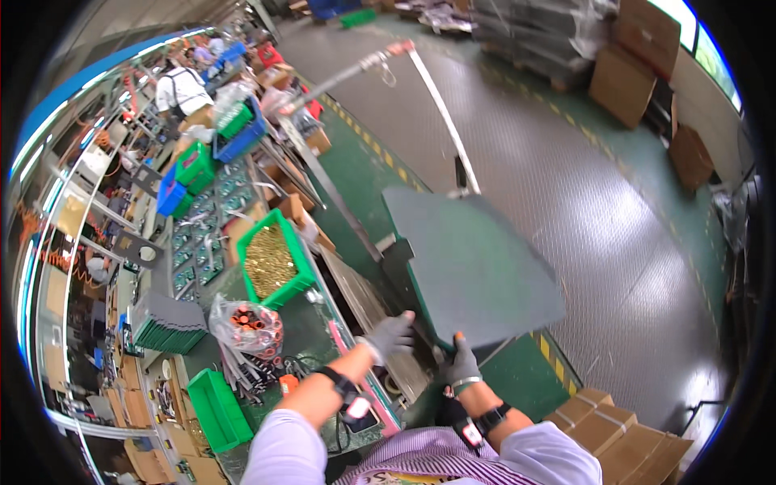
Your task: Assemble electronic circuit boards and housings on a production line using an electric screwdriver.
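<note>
With our gloved left hand (391, 335) and right hand (462, 364) both clamped on its near edge, we hold the dark grey sheet (473, 267) lifted beside the workbench (319, 323), not yet set down anywhere.

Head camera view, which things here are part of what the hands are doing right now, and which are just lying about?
In hand:
- large dark grey sheet, held at its near edge
- left hand, gloved
- right hand, gloved

Lying about:
- green bin of brass-coloured parts
- clear bag of orange parts
- empty green tray
- cardboard boxes on the floor
</note>
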### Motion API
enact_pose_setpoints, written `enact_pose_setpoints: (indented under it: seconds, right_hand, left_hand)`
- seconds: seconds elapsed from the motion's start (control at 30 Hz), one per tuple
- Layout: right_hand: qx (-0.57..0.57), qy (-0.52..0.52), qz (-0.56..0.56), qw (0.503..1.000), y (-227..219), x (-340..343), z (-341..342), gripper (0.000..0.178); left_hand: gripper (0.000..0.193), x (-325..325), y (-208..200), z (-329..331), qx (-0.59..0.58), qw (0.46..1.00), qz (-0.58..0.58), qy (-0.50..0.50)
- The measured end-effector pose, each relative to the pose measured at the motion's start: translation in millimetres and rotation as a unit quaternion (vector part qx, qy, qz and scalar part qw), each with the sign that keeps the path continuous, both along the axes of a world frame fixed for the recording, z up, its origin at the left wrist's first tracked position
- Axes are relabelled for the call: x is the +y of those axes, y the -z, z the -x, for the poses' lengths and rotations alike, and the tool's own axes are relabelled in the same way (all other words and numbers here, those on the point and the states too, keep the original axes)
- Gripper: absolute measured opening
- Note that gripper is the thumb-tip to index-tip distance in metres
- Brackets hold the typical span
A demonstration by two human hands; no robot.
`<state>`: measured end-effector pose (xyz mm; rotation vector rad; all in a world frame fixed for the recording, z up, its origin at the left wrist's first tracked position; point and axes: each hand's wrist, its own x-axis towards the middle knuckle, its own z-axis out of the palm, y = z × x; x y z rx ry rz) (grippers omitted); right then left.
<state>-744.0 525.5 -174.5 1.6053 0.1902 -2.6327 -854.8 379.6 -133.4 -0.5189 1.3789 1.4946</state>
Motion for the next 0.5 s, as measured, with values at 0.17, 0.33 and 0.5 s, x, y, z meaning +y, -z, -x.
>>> enact_pose_setpoints:
  seconds: [0.17, 0.33, 0.5]
  right_hand:
    - [0.101, -0.105, 0.169, 0.975, -49.4, -13.4, -72.4, 0.048]
    - [0.278, -0.518, 0.063, 0.807, -174.0, 42.6, -90.5, 0.045]
    - [0.089, -0.541, -0.653, 0.522, -97.9, 156.4, -102.6, 0.031]
  left_hand:
    - [0.031, 39.6, -9.1, -62.5, 0.161, 0.978, -0.087, -0.101]
    - [0.024, -2.4, -100.9, -71.3, 0.053, 0.990, -0.062, -0.115]
    - [0.035, -50.1, -162.1, -40.3, -0.004, 0.995, -0.042, -0.091]
